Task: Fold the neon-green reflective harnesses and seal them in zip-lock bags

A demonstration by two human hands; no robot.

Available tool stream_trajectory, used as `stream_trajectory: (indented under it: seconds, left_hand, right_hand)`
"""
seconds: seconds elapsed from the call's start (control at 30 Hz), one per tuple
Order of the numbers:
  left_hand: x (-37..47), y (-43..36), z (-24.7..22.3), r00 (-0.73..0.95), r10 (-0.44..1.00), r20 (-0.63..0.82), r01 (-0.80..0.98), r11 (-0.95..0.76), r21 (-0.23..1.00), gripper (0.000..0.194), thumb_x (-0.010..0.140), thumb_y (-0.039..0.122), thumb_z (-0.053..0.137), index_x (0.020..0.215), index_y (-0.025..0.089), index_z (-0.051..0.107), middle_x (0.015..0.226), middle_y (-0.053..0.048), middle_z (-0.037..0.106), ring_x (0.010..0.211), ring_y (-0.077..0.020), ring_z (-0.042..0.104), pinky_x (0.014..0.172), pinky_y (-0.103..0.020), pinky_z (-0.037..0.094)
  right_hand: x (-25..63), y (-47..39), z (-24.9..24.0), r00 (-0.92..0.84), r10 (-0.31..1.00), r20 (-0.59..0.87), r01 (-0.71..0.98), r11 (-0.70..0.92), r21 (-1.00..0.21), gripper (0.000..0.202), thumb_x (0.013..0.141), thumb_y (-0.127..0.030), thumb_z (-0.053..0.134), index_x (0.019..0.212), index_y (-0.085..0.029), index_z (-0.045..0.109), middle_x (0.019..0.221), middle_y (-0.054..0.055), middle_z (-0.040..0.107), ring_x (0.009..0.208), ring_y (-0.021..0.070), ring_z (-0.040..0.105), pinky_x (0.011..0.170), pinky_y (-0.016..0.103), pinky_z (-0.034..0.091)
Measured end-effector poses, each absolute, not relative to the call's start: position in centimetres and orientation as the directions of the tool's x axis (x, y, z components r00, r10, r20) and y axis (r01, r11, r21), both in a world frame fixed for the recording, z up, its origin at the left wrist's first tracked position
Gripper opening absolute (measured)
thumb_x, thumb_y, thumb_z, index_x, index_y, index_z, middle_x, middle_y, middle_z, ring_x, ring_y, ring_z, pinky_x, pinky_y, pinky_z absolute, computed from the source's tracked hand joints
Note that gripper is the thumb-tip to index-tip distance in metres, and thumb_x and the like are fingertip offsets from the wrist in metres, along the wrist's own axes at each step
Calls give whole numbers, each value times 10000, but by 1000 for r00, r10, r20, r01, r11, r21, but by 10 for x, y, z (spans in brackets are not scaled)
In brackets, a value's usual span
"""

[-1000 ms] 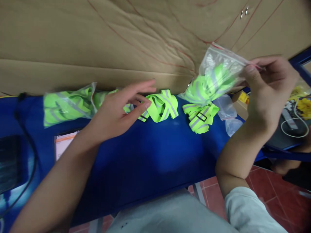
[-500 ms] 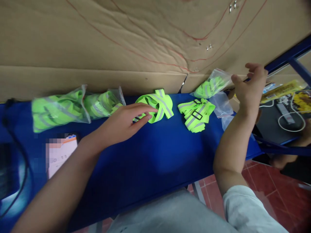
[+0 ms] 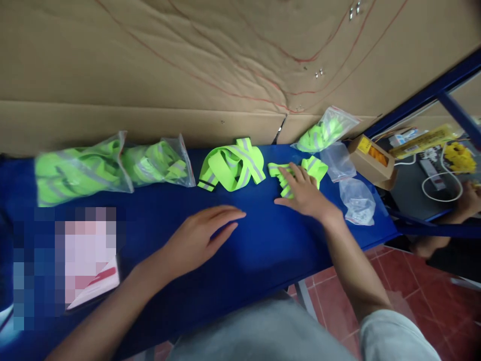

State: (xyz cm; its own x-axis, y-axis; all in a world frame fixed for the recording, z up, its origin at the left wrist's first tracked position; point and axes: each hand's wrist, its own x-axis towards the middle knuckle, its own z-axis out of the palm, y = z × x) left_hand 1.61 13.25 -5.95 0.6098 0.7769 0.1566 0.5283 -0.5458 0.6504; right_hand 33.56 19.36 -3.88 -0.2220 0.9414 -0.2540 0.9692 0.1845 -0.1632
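Observation:
My right hand [image 3: 303, 191] lies over a neon-green reflective strap bundle [image 3: 316, 168] on the right of the blue table [image 3: 225, 250]. Its fingers are spread across the strap, and the buckle is hidden beneath them. My left hand [image 3: 205, 233] hovers above the table, empty, thumb apart from the fingers. Just beyond it a second loose reflective strap [image 3: 235, 163] sits in crossed loops. Two clear zip bags of green straps, a large bag [image 3: 80, 173] and a smaller bag [image 3: 160, 163], rest at the back left. Another bagged strap [image 3: 323, 131] leans at the back right.
Flat empty zip bags [image 3: 338, 161] and a crumpled clear bag [image 3: 358, 200] lie at the table's right end. Beside them stands an open cardboard box [image 3: 373, 159]. A cardboard wall [image 3: 150, 75] closes the back. Another person's hand [image 3: 471, 198] shows at far right.
My right hand has come down from the upper right onto the right-hand strap bundle. My left hand has drawn back toward me, away from the middle strap.

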Motion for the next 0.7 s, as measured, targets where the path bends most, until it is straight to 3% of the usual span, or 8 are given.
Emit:
stream_trajectory:
  seconds: [0.1, 0.2, 0.3, 0.4, 0.47, 0.53, 0.6, 0.7]
  left_hand:
    - [16, 100, -81, 512, 844, 159, 544, -462, 700, 376, 1068, 333, 559, 1444, 315, 563, 1414, -43, 681, 1286, -182, 678, 1121, -351, 546]
    - [32, 78, -90, 470, 871, 142, 631, -444, 636, 794, 956, 486, 717, 1618, 257, 343, 1619, -181, 477, 1472, -336, 523, 1155, -521, 524]
    - [51, 70, -91, 507, 838, 200, 661, -527, 534, 1076, 846, 633, 788, 1661, 210, 228, 1682, -271, 341, 1559, -454, 370, 1189, -675, 431]
    - [54, 68, -92, 528, 832, 172, 670, -532, 517, 1043, 887, 642, 742, 1671, 228, 194, 1656, -239, 409, 1556, -415, 391, 1237, -687, 358]
    - [47, 65, -91, 535, 835, 128, 666, -510, 544, 911, 958, 549, 696, 1663, 234, 213, 1636, -199, 454, 1541, -361, 426, 1259, -640, 355]
    - [40, 59, -88, 518, 847, 119, 670, -489, 559, 694, 1009, 386, 645, 1609, 248, 325, 1640, -165, 453, 1550, -323, 417, 1285, -611, 326]
    - [37, 52, -82, 474, 871, 133, 681, -458, 572, 567, 1009, 231, 584, 1547, 252, 408, 1662, -150, 415, 1580, -300, 371, 1309, -595, 284]
    - [50, 42, -72, 411, 901, 139, 687, -407, 603, 641, 968, 191, 572, 1575, 208, 363, 1705, -181, 329, 1635, -321, 253, 1323, -618, 232]
  right_hand:
    - [304, 146, -53, -293, 939, -180, 950, 264, -167, 813, 981, -578, 652, 1674, -299, 331, 1757, 142, 280, 1592, 457, 299, 1200, 736, 368]
    - [261, 105, -52, -235, 959, -156, 954, 197, -226, 768, 1006, -609, 582, 1662, -270, 369, 1752, 172, 279, 1547, 488, 363, 1126, 774, 427]
    - [241, 82, -42, -330, 925, -190, 883, 232, -407, 746, 1037, -539, 561, 1679, -245, 320, 1768, 174, 230, 1578, 442, 350, 1151, 708, 470]
    - [264, 76, -30, -514, 843, -159, 746, 348, -567, 737, 1061, -487, 547, 1692, -238, 261, 1789, 142, 175, 1656, 317, 237, 1269, 550, 422]
    - [291, 76, -26, -601, 786, -144, 688, 418, -593, 764, 1039, -501, 598, 1692, -323, 242, 1779, 85, 236, 1659, 272, 242, 1301, 527, 379]
    - [315, 77, -27, -588, 795, -149, 716, 425, -554, 897, 973, -465, 719, 1694, -403, 189, 1793, 48, 196, 1671, 289, 196, 1321, 571, 320]
    - [331, 82, -33, -504, 849, -161, 802, 390, -452, 1050, 923, -353, 794, 1705, -433, 98, 1816, 38, 51, 1688, 330, 66, 1337, 643, 211]
    - [340, 97, -47, -441, 874, -203, 870, 362, -334, 1183, 887, -253, 816, 1709, -422, -17, 1816, 56, -23, 1687, 360, 23, 1326, 693, 138]
